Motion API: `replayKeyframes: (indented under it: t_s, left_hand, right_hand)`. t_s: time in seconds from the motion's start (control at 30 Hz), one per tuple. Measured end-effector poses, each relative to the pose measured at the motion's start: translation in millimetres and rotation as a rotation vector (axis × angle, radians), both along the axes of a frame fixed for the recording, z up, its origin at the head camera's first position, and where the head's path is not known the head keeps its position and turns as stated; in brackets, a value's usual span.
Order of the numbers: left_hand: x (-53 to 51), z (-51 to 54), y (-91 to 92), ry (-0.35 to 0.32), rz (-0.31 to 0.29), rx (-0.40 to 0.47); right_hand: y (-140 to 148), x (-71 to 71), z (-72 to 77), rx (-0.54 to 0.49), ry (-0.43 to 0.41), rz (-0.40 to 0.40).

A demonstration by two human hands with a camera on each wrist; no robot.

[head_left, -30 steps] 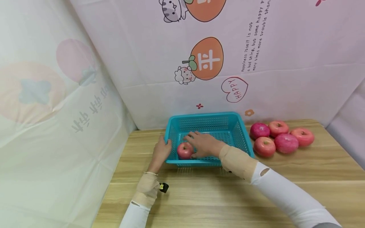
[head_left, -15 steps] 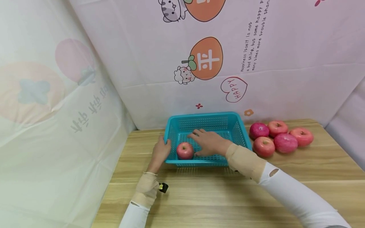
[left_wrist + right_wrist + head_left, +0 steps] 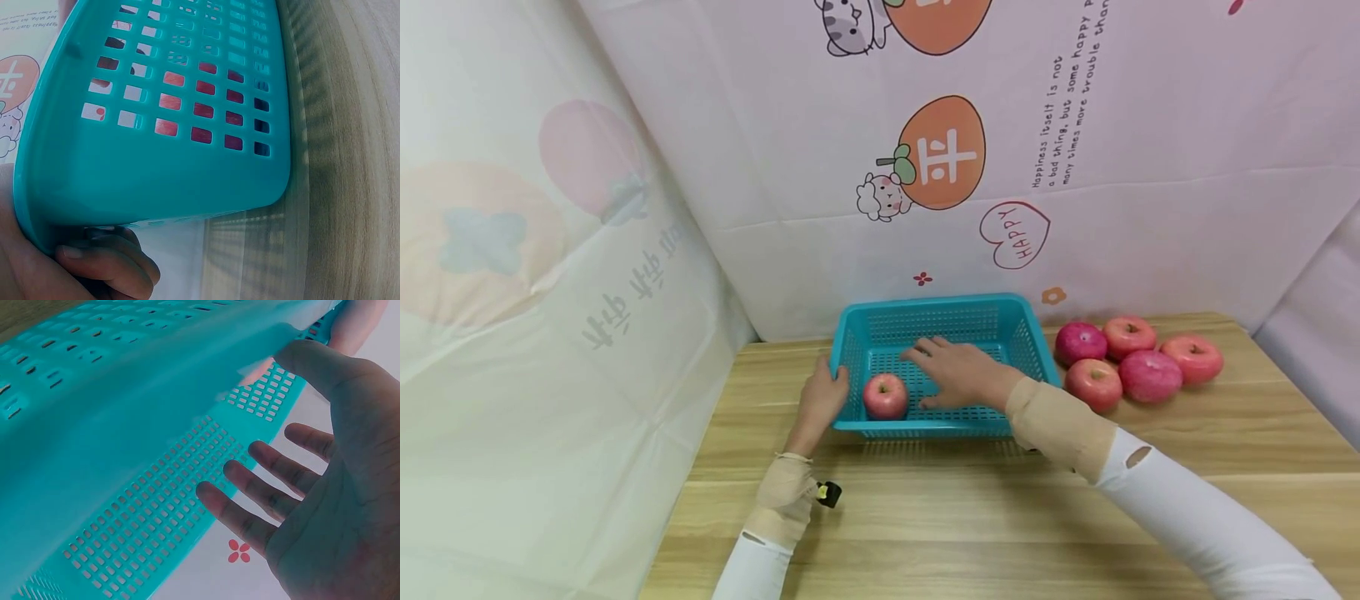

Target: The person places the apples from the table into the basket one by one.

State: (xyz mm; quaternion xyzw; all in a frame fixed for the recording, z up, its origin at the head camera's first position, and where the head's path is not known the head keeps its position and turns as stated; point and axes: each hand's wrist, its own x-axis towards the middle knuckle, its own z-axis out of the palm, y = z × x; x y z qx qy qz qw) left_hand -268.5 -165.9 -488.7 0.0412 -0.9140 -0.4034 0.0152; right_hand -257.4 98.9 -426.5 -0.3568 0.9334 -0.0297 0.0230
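A teal plastic basket (image 3: 940,427) stands on the wooden table against the back cloth. One red apple (image 3: 886,397) sits inside, near its front left corner; in the left wrist view its red skin shows through the holes. My left hand (image 3: 822,400) grips the basket's left rim, the fingers (image 3: 119,262) curled under it in the left wrist view. Above the basket's floor, to the right of the apple and apart from it, is my right hand (image 3: 962,375). Its fingers (image 3: 262,500) are spread and hold nothing.
Several more apples (image 3: 1150,377) lie grouped on the table (image 3: 970,517), just right of the basket. A printed cloth (image 3: 820,258) rises directly behind, and another cloth (image 3: 550,417) hangs along the left side.
My right hand has drawn away from the apple in the basket, moving right with its fingers spread. The apple stays in place, and my left hand keeps its hold on the rim.
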Motion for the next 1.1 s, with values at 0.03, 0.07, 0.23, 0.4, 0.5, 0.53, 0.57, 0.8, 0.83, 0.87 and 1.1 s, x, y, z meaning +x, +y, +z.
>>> replayKeyframes:
  t_s: [0.03, 0.07, 0.23, 0.4, 0.5, 0.53, 0.57, 0.8, 0.83, 0.87, 1.1]
  left_hand:
    - [-0.1, -0.2, -0.1, 0.004, 0.0, -0.002]
    - [-0.3, -0.6, -0.4, 0.006, 0.0, -0.002]
    - [-0.8, -1.1, -0.7, 0.013, -0.001, -0.003]
    - [-0.7, -0.5, -0.9, 0.007, -0.004, 0.005]
    - [-1.0, -1.3, -0.9, 0.01, -0.004, 0.006]
    - [-1.2, -1.6, -1.0, 0.011, -0.004, 0.008]
    - [-1.4, -2.0, -1.0, 0.011, -0.004, 0.008]
    - [-1.7, -1.8, -0.8, 0.012, -0.007, 0.007]
    - [-1.5, -1.6, -0.7, 0.013, -0.006, 0.005]
    - [-1.4, -1.6, -0.5, 0.013, -0.005, 0.004]
    - [-1.3, -1.5, -0.7, 0.013, -0.002, 0.009]
  right_hand:
    - [0.6, 0.3, 0.3, -0.001, 0.001, -0.001]
    - [1.4, 0.8, 0.7, -0.003, -0.004, -0.004]
    - [7.2, 3.8, 2.5, -0.011, 0.005, -0.002]
    - [13.3, 6.6, 4.0, -0.011, 0.024, 0.005]
    - [17.5, 6.7, 2.6, -0.013, 0.033, 0.007]
    - [19.1, 6.9, 2.2, -0.017, 0.035, 0.007]
    - [20.5, 7.0, 1.7, -0.02, 0.033, 0.005]
    - [31.4, 8.7, 0.7, -0.043, 0.035, -0.005]
    - [33.0, 9.0, 0.8, -0.043, 0.04, -0.006]
    - [34.7, 9.4, 1.0, -0.043, 0.043, -0.008]
    - [45.5, 11.5, 1.4, -0.041, 0.044, -0.032]
